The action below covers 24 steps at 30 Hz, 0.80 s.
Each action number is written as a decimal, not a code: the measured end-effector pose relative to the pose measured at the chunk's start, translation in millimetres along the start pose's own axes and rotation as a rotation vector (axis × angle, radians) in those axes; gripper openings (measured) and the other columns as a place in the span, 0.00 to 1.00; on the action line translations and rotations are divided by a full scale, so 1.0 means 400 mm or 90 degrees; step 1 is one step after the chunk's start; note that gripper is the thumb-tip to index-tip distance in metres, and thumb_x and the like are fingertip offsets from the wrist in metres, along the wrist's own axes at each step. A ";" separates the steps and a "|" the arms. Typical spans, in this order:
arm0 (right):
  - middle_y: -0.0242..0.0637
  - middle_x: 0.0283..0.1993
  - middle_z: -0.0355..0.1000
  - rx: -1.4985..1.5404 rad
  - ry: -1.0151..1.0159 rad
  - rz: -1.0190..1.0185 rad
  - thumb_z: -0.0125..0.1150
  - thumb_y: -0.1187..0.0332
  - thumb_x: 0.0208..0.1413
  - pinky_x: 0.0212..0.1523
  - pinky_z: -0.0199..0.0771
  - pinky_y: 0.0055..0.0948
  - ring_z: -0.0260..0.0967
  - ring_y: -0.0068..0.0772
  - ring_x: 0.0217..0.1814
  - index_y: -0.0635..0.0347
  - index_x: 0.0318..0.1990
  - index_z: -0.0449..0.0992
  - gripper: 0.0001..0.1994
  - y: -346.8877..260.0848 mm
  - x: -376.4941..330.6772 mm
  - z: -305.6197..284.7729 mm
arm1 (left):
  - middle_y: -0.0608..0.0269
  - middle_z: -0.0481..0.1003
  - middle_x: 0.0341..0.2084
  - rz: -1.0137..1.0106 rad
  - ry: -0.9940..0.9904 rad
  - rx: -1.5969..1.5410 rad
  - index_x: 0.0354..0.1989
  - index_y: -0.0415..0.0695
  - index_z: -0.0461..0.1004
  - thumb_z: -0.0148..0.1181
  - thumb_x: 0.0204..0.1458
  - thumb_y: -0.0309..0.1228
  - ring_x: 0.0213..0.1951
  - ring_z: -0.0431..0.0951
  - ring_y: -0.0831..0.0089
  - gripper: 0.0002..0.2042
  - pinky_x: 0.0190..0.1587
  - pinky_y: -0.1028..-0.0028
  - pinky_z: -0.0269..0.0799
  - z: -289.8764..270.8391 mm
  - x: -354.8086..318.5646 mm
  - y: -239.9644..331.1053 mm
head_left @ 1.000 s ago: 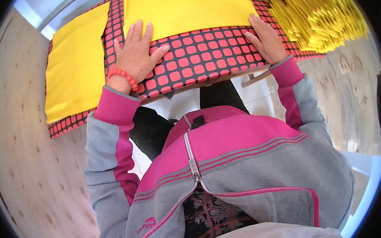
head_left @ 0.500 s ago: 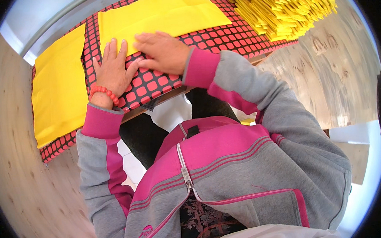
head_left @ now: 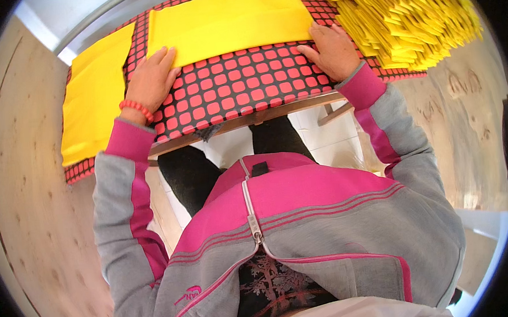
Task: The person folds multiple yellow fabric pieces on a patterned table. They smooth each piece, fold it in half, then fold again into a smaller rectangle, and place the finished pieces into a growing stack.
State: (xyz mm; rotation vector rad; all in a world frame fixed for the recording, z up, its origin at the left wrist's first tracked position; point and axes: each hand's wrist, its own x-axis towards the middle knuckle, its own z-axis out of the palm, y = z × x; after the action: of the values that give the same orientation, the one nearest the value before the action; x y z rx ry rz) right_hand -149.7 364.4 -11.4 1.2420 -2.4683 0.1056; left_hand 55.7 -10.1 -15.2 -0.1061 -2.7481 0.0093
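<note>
A flat yellow cloth sheet [head_left: 228,22] lies on a table covered with a red-and-black checked cover [head_left: 243,83]. My left hand [head_left: 151,82] rests palm down at the sheet's near left corner, fingers on its edge. My right hand [head_left: 332,52] presses flat at the near right corner. Neither hand grips anything. A red bead bracelet sits on my left wrist.
A second yellow sheet [head_left: 93,101] lies at the table's left end. A tall heap of several folded yellow cloths [head_left: 408,18] fills the right end. Plywood walls [head_left: 31,218] stand at both sides. My legs are under the table edge.
My right hand moved from beside my left hand out to the right corner of the sheet. My left hand shifted slightly. The view tilted back to centre.
</note>
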 end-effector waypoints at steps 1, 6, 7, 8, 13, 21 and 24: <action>0.51 0.59 0.72 0.017 0.006 -0.018 0.58 0.53 0.61 0.67 0.63 0.47 0.70 0.52 0.60 0.67 0.57 0.72 0.26 -0.003 0.013 0.000 | 0.51 0.74 0.57 -0.002 -0.038 0.042 0.61 0.41 0.70 0.56 0.60 0.32 0.56 0.75 0.54 0.21 0.65 0.57 0.63 -0.002 0.009 -0.011; 0.44 0.49 0.75 0.100 0.173 -0.187 0.58 0.74 0.57 0.54 0.73 0.42 0.72 0.50 0.52 0.61 0.50 0.73 0.13 0.012 0.065 0.016 | 0.57 0.75 0.57 0.054 -0.029 0.177 0.59 0.48 0.73 0.53 0.56 0.23 0.58 0.75 0.60 0.21 0.70 0.51 0.56 0.011 0.026 -0.063; 0.44 0.47 0.74 0.086 0.110 -0.169 0.58 0.74 0.56 0.50 0.74 0.42 0.73 0.50 0.50 0.60 0.49 0.73 0.13 0.018 0.069 0.020 | 0.58 0.76 0.57 0.055 0.000 0.189 0.59 0.49 0.73 0.53 0.56 0.24 0.59 0.75 0.62 0.20 0.70 0.49 0.55 0.015 0.037 -0.077; 0.43 0.46 0.74 0.069 0.054 -0.143 0.58 0.75 0.55 0.47 0.75 0.41 0.73 0.50 0.47 0.59 0.48 0.73 0.13 0.029 0.075 0.018 | 0.60 0.76 0.57 0.044 0.020 0.208 0.58 0.51 0.74 0.53 0.57 0.25 0.59 0.75 0.64 0.20 0.70 0.47 0.54 0.019 0.050 -0.091; 0.43 0.49 0.74 0.142 0.166 -0.166 0.64 0.70 0.53 0.49 0.75 0.42 0.74 0.49 0.50 0.59 0.51 0.73 0.17 0.016 0.082 -0.007 | 0.60 0.77 0.57 -0.161 0.012 -0.050 0.55 0.53 0.78 0.48 0.61 0.24 0.60 0.75 0.60 0.18 0.70 0.46 0.50 0.057 0.094 -0.104; 0.42 0.44 0.75 0.065 0.271 -0.238 0.57 0.71 0.54 0.54 0.73 0.40 0.75 0.45 0.50 0.60 0.43 0.74 0.09 -0.118 0.159 0.030 | 0.66 0.78 0.57 -0.147 -0.120 -0.068 0.58 0.55 0.77 0.50 0.65 0.28 0.62 0.74 0.66 0.16 0.74 0.44 0.28 -0.035 0.062 -0.112; 0.37 0.33 0.73 0.016 0.182 -0.148 0.56 0.72 0.53 0.38 0.76 0.40 0.76 0.44 0.37 0.55 0.36 0.72 0.04 -0.076 0.149 0.016 | 0.65 0.78 0.57 -0.184 -0.144 -0.053 0.58 0.55 0.77 0.49 0.65 0.29 0.63 0.73 0.65 0.16 0.74 0.44 0.29 -0.043 0.042 -0.146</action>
State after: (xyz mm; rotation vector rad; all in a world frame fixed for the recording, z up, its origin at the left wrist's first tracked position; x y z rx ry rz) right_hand -159.9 299.4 1.1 1.4067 -2.0741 0.2360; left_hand 42.4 -67.2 8.6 0.2881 -2.9625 -0.1831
